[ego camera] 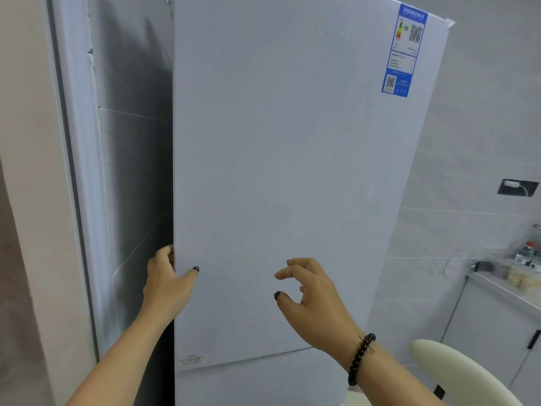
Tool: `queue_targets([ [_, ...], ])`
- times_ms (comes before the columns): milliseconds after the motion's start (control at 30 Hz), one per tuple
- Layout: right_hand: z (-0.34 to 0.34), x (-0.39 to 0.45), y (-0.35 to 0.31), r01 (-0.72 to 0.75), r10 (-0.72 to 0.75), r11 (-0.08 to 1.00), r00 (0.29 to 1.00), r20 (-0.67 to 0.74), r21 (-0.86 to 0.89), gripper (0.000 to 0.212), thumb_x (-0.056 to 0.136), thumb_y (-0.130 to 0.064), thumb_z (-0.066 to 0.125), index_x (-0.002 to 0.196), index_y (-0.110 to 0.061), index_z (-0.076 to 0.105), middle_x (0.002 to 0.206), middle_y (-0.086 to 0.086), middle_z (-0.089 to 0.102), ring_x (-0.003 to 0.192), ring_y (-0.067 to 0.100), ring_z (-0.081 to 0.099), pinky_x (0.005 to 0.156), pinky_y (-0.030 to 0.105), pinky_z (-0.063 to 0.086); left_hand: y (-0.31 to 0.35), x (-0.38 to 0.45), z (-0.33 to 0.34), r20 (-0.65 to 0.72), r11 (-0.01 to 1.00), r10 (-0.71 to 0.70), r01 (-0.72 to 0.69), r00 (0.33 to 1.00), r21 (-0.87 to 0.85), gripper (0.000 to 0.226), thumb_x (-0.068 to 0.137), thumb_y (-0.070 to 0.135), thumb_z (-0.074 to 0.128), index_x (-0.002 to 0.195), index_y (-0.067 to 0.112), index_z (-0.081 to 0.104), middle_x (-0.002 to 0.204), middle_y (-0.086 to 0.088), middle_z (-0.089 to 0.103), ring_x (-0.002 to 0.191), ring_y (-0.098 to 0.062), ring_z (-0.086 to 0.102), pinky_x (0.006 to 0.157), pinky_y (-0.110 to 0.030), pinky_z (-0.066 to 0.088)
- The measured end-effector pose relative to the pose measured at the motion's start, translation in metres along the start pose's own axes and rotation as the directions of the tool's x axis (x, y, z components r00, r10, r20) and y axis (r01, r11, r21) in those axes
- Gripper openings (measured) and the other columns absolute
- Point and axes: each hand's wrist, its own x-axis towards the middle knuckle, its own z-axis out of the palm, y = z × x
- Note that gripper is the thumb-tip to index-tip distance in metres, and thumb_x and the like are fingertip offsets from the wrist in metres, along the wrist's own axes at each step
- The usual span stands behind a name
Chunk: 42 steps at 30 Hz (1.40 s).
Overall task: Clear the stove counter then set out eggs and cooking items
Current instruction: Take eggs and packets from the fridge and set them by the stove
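A tall white fridge fills the middle of the view, its upper door (292, 171) shut or nearly so, with a blue energy label (405, 51) at its top right. My left hand (167, 284) grips the door's left edge, fingers curled behind it and thumb on the front face. In front of the door, lower middle, my right hand (310, 297) hovers with loosely bent fingers and holds nothing; a dark bead bracelet is on that wrist. No eggs or cooking items are visible near the hands.
A grey tiled wall and door frame (76, 200) stand close on the left. At right is a counter (503, 288) with bottles and pale food items, white cabinets below it, and a cream chair back (456, 373) near my right arm.
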Motion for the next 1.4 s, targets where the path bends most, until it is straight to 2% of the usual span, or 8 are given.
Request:
queue_targets([
  [200,-0.013,-0.019,-0.004,-0.013,0.013,1.000,1.000,0.008,-0.003,0.026,0.093,-0.025,0.057,0.118,-0.027,0.058,0.133,-0.018,0.036,0.127,-0.002,0.037,0.094,0.011,0.033,-0.008,-0.050,-0.001,-0.096,0.988,0.064,-0.076,0.993,-0.133,0.039,0.088,0.018,0.067,0.123,0.017,0.048,0.116,-0.005,0.052,0.093,-0.019,0.057,0.069,-0.027,0.045],
  [467,-0.022,-0.056,-0.021,0.047,-0.048,0.999,0.999,0.026,0.018,0.028,0.092,-0.026,0.058,0.120,-0.028,0.058,0.132,-0.019,0.037,0.124,-0.003,0.040,0.089,0.006,0.033,0.009,-0.102,-0.024,-0.032,0.910,0.135,-0.137,0.990,-0.391,0.054,0.077,0.059,0.045,0.109,0.021,0.065,0.088,-0.010,0.067,0.084,-0.031,0.060,0.075,-0.040,0.047],
  [567,-0.026,-0.077,-0.029,0.061,-0.062,0.997,0.998,0.021,0.041,0.030,0.092,-0.026,0.058,0.122,-0.030,0.056,0.133,-0.020,0.037,0.123,-0.003,0.042,0.088,0.005,0.035,0.016,-0.124,-0.027,-0.019,0.907,0.137,-0.133,0.990,-0.398,0.038,0.085,0.053,0.046,0.101,0.024,0.067,0.088,-0.008,0.066,0.088,-0.024,0.060,0.081,-0.035,0.046],
  [633,-0.030,-0.091,-0.032,0.073,-0.074,0.996,0.997,0.005,0.058,0.034,0.092,-0.026,0.058,0.125,-0.030,0.054,0.132,-0.021,0.037,0.122,-0.003,0.041,0.089,0.006,0.037,0.019,-0.134,-0.025,-0.023,0.920,0.133,-0.132,0.991,-0.370,0.022,0.097,0.034,0.049,0.109,0.023,0.064,0.107,-0.001,0.064,0.103,-0.018,0.059,0.089,-0.028,0.043],
  [767,-0.040,-0.120,-0.038,0.100,-0.097,0.992,0.994,-0.040,0.078,0.041,0.092,-0.026,0.058,0.131,-0.032,0.047,0.132,-0.023,0.038,0.119,-0.008,0.040,0.094,0.009,0.039,0.033,-0.156,-0.021,0.029,0.929,0.107,-0.090,0.994,-0.358,0.026,0.101,0.022,0.043,0.123,0.024,0.057,0.120,0.006,0.060,0.115,-0.013,0.054,0.099,-0.031,0.040],
  [900,-0.050,-0.145,-0.041,0.123,-0.114,0.987,0.990,-0.083,0.101,0.047,0.092,-0.027,0.058,0.135,-0.033,0.040,0.131,-0.024,0.036,0.121,-0.010,0.037,0.099,0.013,0.040,0.055,-0.189,-0.013,0.166,0.914,0.095,-0.020,0.982,-0.405,0.026,0.103,0.026,0.039,0.096,0.035,0.062,0.099,0.011,0.066,0.096,-0.002,0.059,0.080,-0.018,0.041],
  [1067,-0.061,-0.176,-0.037,0.113,-0.099,0.988,0.986,-0.132,0.105,0.051,0.092,-0.029,0.058,0.137,-0.037,0.036,0.133,-0.026,0.033,0.121,-0.013,0.035,0.095,0.008,0.039,0.065,-0.223,-0.003,0.191,0.896,0.135,-0.038,0.972,-0.442,0.031,0.103,0.026,0.037,0.096,0.027,0.067,0.095,0.006,0.071,0.088,0.001,0.065,0.074,-0.011,0.042],
  [1400,-0.095,-0.215,-0.015,-0.003,0.060,0.991,0.903,-0.425,0.134,0.066,0.075,-0.043,0.075,0.127,-0.039,0.034,0.123,-0.029,0.035,0.113,-0.010,0.043,0.089,0.009,0.043,0.096,-0.251,0.007,0.500,0.893,0.368,-0.148,0.784,-0.425,0.043,0.090,0.039,0.041,0.100,0.012,0.072,0.090,-0.004,0.076,0.086,-0.017,0.072,0.088,-0.029,0.050],
])
